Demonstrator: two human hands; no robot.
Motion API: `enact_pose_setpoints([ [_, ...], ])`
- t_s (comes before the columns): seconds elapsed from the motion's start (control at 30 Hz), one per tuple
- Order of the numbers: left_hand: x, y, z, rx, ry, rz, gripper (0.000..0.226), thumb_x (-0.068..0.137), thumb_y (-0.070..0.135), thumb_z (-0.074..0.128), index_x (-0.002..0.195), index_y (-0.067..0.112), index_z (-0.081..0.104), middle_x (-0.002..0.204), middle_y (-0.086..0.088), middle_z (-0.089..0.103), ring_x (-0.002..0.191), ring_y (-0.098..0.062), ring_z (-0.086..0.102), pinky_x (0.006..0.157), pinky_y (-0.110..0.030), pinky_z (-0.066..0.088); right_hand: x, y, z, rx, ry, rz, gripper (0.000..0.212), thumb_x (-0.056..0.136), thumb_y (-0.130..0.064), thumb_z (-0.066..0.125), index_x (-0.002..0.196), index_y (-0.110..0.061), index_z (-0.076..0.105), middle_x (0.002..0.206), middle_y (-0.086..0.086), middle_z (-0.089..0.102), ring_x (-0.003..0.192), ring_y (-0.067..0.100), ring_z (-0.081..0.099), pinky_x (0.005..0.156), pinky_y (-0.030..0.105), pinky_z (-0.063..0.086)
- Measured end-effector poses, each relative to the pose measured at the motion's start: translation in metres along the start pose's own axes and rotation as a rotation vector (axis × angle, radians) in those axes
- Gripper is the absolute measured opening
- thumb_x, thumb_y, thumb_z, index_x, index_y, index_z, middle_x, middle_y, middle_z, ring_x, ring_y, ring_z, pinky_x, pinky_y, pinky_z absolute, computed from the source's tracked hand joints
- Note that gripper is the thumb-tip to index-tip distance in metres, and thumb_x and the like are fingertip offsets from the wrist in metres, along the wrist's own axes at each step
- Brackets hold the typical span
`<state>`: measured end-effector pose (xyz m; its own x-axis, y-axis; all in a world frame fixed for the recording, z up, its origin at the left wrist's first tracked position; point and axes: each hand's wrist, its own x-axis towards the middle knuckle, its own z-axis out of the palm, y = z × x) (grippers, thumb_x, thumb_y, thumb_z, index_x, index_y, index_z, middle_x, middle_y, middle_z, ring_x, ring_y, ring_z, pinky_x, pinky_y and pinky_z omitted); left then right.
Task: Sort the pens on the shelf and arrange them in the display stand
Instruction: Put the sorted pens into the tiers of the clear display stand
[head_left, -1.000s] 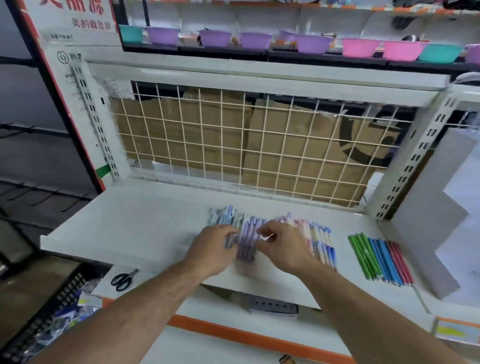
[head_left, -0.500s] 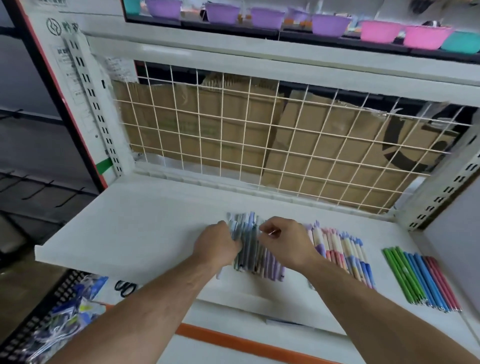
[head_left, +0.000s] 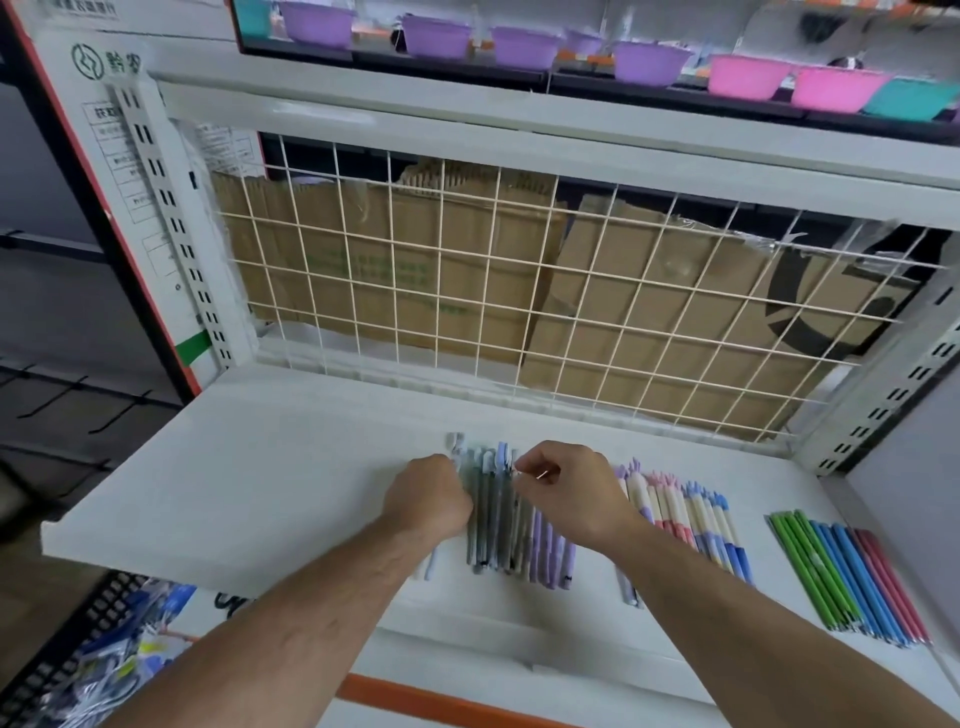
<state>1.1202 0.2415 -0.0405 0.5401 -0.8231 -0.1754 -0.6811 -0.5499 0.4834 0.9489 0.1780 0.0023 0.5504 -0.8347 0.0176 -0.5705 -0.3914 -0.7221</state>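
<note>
A row of grey, blue and purple pens lies side by side on the white shelf. My left hand rests against the row's left side, fingers curled onto the outer pens. My right hand sits on the row's right side, its thumb and forefinger pinching near a pen's top end. To the right lies a group of white, pink and blue pens. Farther right is a group of thin green, blue and pink pens.
A wire grid with cardboard behind it backs the shelf. Purple, pink and teal bowls stand on the shelf above. A black basket of packaged goods sits low at the left, under the shelf's front edge.
The view has moved closer and tilted up a little. Both hands have pushed the grey and purple pens tighter together, a gap opening between them and the white-pink group.
</note>
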Motion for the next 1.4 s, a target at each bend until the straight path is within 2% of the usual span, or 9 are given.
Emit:
enact_pose_setpoints([
  [0.2, -0.002, 0.008, -0.001, 0.100, 0.016, 0.009, 0.008, 0.081, 0.012, 0.060, 0.080, 0.016, 0.054, 0.092, -0.003, 0.067, 0.081, -0.023, 0.063, 0.063, -0.026, 0.046, -0.003, -0.003, 0.000, -0.007, -0.014, -0.002, 0.007, 0.090, -0.019, 0.069, 0.093, -0.022, 0.074, 0.090, -0.011, 0.072, 0.083, 0.005, 0.067, 0.077, 0.019, 0.054],
  [0.3, -0.004, 0.009, -0.005, 0.089, 0.003, -0.013, 0.010, 0.082, 0.008, 0.059, 0.082, 0.016, 0.052, 0.084, -0.001, 0.058, 0.083, -0.022, 0.061, 0.064, -0.026, 0.046, -0.005, -0.005, -0.003, 0.006, -0.019, 0.001, 0.005, 0.090, -0.019, 0.070, 0.092, -0.020, 0.074, 0.089, -0.010, 0.072, 0.083, 0.007, 0.067, 0.078, 0.023, 0.055],
  [0.53, -0.010, 0.010, -0.023, -0.225, 0.053, -0.021, 0.030, 0.091, 0.015, 0.054, 0.065, 0.014, 0.038, 0.064, 0.001, 0.046, 0.055, -0.014, 0.046, 0.045, -0.024, 0.028, -0.015, -0.009, -0.013, 0.059, -0.019, 0.015, 0.011, 0.090, -0.017, 0.069, 0.083, -0.025, 0.072, 0.080, -0.013, 0.071, 0.070, -0.001, 0.063, 0.063, 0.013, 0.048],
  [0.63, -0.022, 0.027, -0.029, -0.420, 0.054, 0.050, 0.037, 0.091, 0.017, 0.055, 0.063, 0.015, 0.031, 0.058, 0.000, 0.036, 0.049, -0.018, 0.040, 0.050, -0.023, 0.030, -0.019, -0.014, -0.020, 0.134, 0.015, 0.043, 0.010, 0.090, -0.018, 0.069, 0.082, -0.020, 0.073, 0.074, -0.005, 0.071, 0.064, 0.005, 0.063, 0.060, 0.027, 0.053],
  [0.73, -0.038, 0.048, -0.031, -0.589, -0.008, 0.117, 0.030, 0.087, 0.019, 0.059, 0.066, 0.015, 0.039, 0.059, -0.002, 0.038, 0.054, -0.021, 0.040, 0.055, -0.031, 0.036, -0.027, -0.020, -0.030, 0.255, 0.053, 0.089, 0.011, 0.092, -0.022, 0.070, 0.084, -0.015, 0.073, 0.077, 0.008, 0.073, 0.062, 0.017, 0.064, 0.061, 0.039, 0.057],
  [1.0, -0.084, 0.099, -0.011, -0.695, -0.206, 0.309, 0.017, 0.091, 0.016, 0.064, 0.081, 0.002, 0.060, 0.064, -0.004, 0.050, 0.058, -0.019, 0.045, 0.059, -0.032, 0.036, -0.061, -0.016, -0.077, 0.535, 0.207, 0.211, 0.025, 0.090, -0.017, 0.073, 0.073, -0.003, 0.062, 0.059, 0.013, 0.057, 0.047, 0.020, 0.052, 0.048, 0.030, 0.049],
  [1.2, -0.122, 0.147, 0.004, -0.763, -0.190, 0.440, 0.017, 0.095, 0.019, 0.065, 0.078, 0.017, 0.067, 0.066, -0.005, 0.065, 0.057, -0.015, 0.065, 0.056, -0.030, 0.054, -0.103, 0.010, -0.120, 0.616, 0.199, 0.222, 0.019, 0.089, -0.006, 0.072, 0.077, 0.000, 0.059, 0.062, 0.017, 0.057, 0.049, 0.022, 0.054, 0.046, 0.030, 0.047],
  [1.3, -0.141, 0.179, 0.017, -0.733, -0.170, 0.532, 0.009, 0.093, 0.019, 0.067, 0.095, 0.022, 0.075, 0.060, -0.004, 0.059, 0.054, -0.018, 0.055, 0.054, -0.028, 0.048, -0.128, 0.032, -0.149, 0.655, 0.211, 0.228, 0.021, 0.091, -0.006, 0.070, 0.073, -0.002, 0.059, 0.066, 0.018, 0.061, 0.052, 0.022, 0.057, 0.047, 0.030, 0.049],
  [1.4, -0.162, 0.213, 0.035, -0.717, -0.204, 0.594, 0.017, 0.093, 0.018, 0.067, 0.102, 0.030, 0.074, 0.066, -0.020, 0.060, 0.057, -0.018, 0.052, 0.057, -0.032, 0.049, -0.157, 0.057, -0.184, 0.667, 0.170, 0.203, 0.020, 0.091, -0.010, 0.071, 0.075, -0.003, 0.062, 0.070, 0.018, 0.063, 0.057, 0.022, 0.061, 0.050, 0.031, 0.050],
])
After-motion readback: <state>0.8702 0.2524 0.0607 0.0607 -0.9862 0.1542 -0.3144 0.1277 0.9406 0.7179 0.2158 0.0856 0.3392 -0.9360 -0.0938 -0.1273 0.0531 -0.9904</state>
